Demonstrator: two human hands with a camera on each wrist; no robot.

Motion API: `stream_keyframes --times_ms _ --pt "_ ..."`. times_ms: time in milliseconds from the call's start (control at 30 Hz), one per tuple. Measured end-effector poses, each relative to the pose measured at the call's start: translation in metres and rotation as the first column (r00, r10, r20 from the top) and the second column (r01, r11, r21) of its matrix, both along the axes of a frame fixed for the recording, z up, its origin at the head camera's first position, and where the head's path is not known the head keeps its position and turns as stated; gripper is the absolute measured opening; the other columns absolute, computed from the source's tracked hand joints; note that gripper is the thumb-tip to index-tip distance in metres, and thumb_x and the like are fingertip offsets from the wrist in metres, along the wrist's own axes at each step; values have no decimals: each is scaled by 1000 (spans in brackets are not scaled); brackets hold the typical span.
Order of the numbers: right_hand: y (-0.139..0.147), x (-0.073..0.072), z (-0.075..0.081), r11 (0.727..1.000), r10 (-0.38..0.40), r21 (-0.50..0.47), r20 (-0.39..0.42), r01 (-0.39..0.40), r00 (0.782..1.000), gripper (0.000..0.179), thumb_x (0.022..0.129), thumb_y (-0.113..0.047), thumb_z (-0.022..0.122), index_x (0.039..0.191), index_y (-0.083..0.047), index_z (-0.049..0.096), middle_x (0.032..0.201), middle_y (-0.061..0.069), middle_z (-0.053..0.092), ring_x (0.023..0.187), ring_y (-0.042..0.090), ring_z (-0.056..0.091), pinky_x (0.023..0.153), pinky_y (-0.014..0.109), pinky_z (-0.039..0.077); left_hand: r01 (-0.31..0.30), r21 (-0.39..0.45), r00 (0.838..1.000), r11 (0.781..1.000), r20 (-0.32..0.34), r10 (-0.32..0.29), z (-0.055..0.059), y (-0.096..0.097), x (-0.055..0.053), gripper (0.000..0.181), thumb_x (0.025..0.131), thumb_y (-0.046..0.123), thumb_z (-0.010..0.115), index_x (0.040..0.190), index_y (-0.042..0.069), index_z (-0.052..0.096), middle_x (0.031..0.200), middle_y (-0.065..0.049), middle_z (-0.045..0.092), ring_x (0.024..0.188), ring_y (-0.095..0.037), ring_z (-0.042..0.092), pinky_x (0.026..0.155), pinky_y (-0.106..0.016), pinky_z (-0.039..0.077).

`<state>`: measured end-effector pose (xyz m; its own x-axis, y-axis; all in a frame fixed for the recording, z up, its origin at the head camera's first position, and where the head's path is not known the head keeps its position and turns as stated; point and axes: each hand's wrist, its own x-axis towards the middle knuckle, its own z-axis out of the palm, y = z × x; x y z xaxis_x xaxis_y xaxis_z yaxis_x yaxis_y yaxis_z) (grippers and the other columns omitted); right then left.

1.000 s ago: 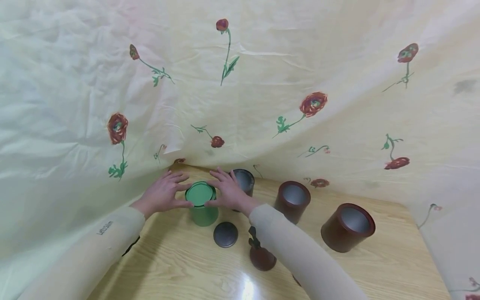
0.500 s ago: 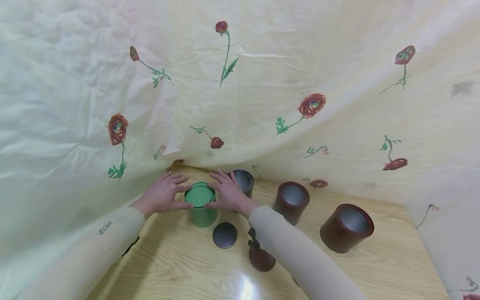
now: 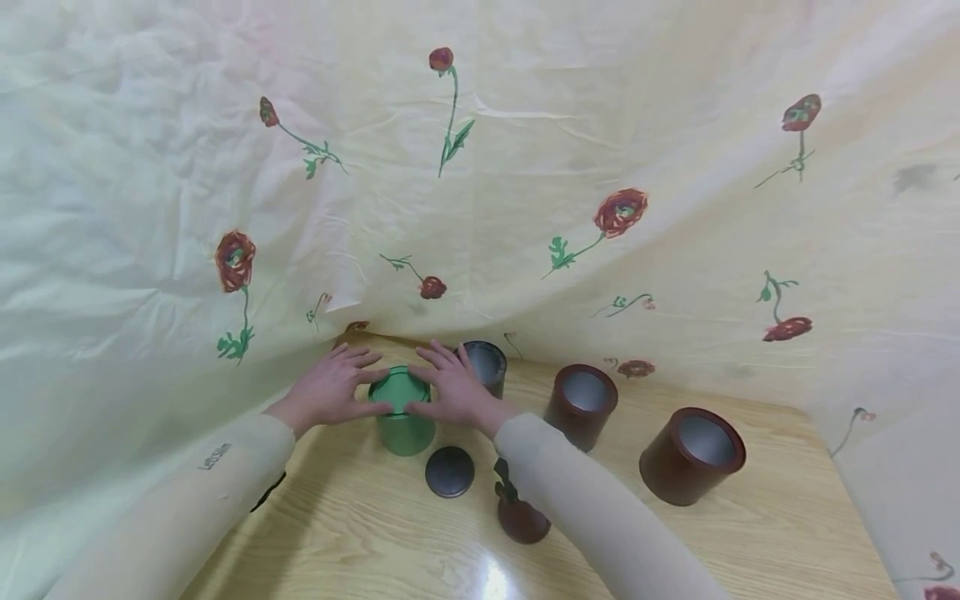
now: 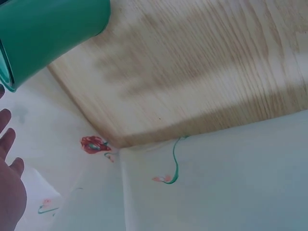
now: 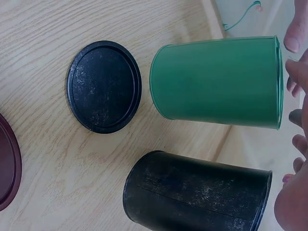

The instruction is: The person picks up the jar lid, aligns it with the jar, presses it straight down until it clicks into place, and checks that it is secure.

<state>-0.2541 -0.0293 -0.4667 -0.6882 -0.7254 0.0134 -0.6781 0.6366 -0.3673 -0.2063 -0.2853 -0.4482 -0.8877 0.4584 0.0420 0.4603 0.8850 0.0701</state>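
A green canister [image 3: 405,437] stands upright on the wooden table, with a green lid [image 3: 399,387] on its top. My left hand [image 3: 324,393] lies over the lid's left side, fingers spread, thumb and forefinger reaching onto it. From the other side my right hand [image 3: 459,390] reaches onto the lid in the same way. Neither hand is curled round the canister. In the right wrist view the canister's side [image 5: 216,82] shows bare, with fingertips just above the rim. The left wrist view shows only part of the canister [image 4: 57,36] and of the hand.
A lidless black canister [image 3: 486,365] stands behind my right hand. Two open brown canisters [image 3: 583,410] stand farther right. A black lid [image 3: 450,472] lies in front of the green canister; a brown lid [image 3: 523,521] lies by my right forearm. Flowered cloth [image 3: 525,208] rises behind and at the sides.
Both hands have moved slightly inward, their thumbs and forefingers now farther over the green lid. The canisters and loose lids stay where they were.
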Motion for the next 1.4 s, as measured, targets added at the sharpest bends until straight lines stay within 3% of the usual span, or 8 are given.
stream_keyframes --times_ms 500,800,1167,1400 --pt "-2 2 1 999 -9 52 -54 11 999 63 102 -54 68 155 -21 59 173 8 35 165 33 15 131 65 8 2 4 999 1000 44 -3 0 4 -4 72 94 63 73 145 12 69 157 -20 55 149 -44 47 125 -65 31" --pt "-5 -2 3 997 -50 53 -2 50 999 64 98 -54 74 153 -23 61 174 5 33 165 31 13 132 64 6 -3 5 999 1000 48 3 -4 4 -7 73 92 62 76 144 10 69 156 -22 56 148 -46 47 123 -63 35" --pt "-6 1 13 996 -70 63 12 69 997 64 97 -54 76 152 -23 63 173 8 35 164 35 17 131 65 11 5 28 998 1000 57 -6 -1 6 -6 74 92 58 77 144 6 68 153 -25 58 147 -49 47 121 -63 37" --pt "-3 4 0 996 -41 79 -55 45 998 67 101 -57 68 158 -23 56 173 10 35 165 35 16 132 64 8 -16 26 998 1000 53 15 -4 6 -3 73 93 58 76 145 7 67 152 -26 58 146 -50 47 122 -63 37"
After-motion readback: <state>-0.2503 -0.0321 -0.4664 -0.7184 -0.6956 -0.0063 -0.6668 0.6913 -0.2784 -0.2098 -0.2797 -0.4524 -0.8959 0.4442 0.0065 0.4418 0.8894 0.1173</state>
